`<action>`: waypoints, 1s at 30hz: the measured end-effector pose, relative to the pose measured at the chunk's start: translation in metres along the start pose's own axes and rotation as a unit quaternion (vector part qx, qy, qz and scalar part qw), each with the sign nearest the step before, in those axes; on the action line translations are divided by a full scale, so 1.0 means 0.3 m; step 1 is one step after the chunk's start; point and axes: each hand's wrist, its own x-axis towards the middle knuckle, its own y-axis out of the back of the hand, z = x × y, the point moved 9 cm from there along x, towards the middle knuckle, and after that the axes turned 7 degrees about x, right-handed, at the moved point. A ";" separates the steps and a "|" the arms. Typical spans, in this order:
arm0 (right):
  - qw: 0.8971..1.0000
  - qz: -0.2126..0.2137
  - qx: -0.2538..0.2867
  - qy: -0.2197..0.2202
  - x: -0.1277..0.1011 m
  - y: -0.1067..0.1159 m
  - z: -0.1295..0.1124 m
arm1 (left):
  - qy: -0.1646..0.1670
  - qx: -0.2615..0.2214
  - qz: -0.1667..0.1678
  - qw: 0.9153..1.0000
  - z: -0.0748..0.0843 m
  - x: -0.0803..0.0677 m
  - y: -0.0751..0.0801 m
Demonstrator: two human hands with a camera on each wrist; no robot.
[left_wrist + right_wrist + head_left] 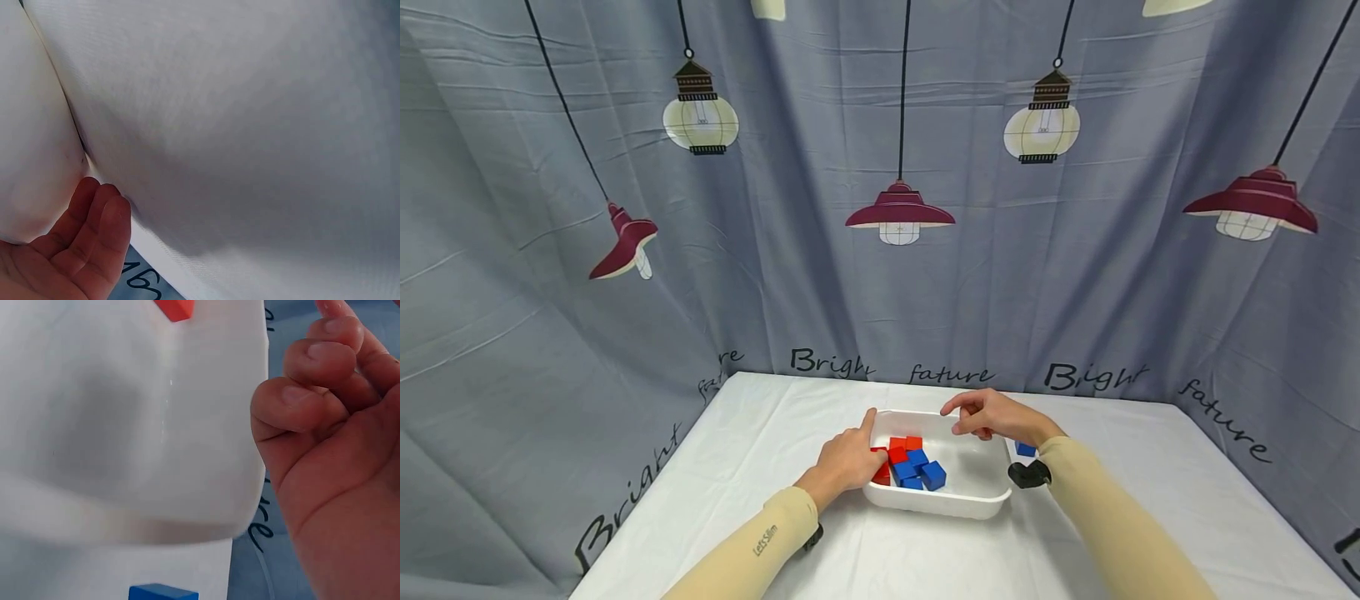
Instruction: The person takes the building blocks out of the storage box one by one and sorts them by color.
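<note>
A white plastic bin (936,502) sits on the table with several red cubes (897,454) and blue cubes (933,476) in its left part. My left hand (844,460) grips the bin's left wall. Its thumb lies over the rim by the red cubes, and its index finger points along the rim. In the left wrist view, the other fingers (100,225) bend against the wall's outside. Over the bin's back right part is my right hand (988,414), fingers loosely curled, index reaching forward, with nothing held. A red cube (178,307) shows at the right wrist view's top.
One blue cube (1025,449) lies on the table outside the bin, to its right and partly behind the right wrist. White cloth covers the table (775,433). A grey-blue curtain (820,275) with printed lamps hangs behind and at both sides.
</note>
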 end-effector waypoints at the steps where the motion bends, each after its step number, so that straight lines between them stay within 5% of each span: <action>1: 1.000 -0.005 0.003 0.001 0.004 -0.007 -0.001 | 0.000 0.000 0.000 1.000 0.000 0.000 0.001; 30: 0.992 -0.101 0.054 -0.061 0.095 -0.149 0.111 | 0.007 0.000 -0.003 1.000 -0.003 0.002 -0.008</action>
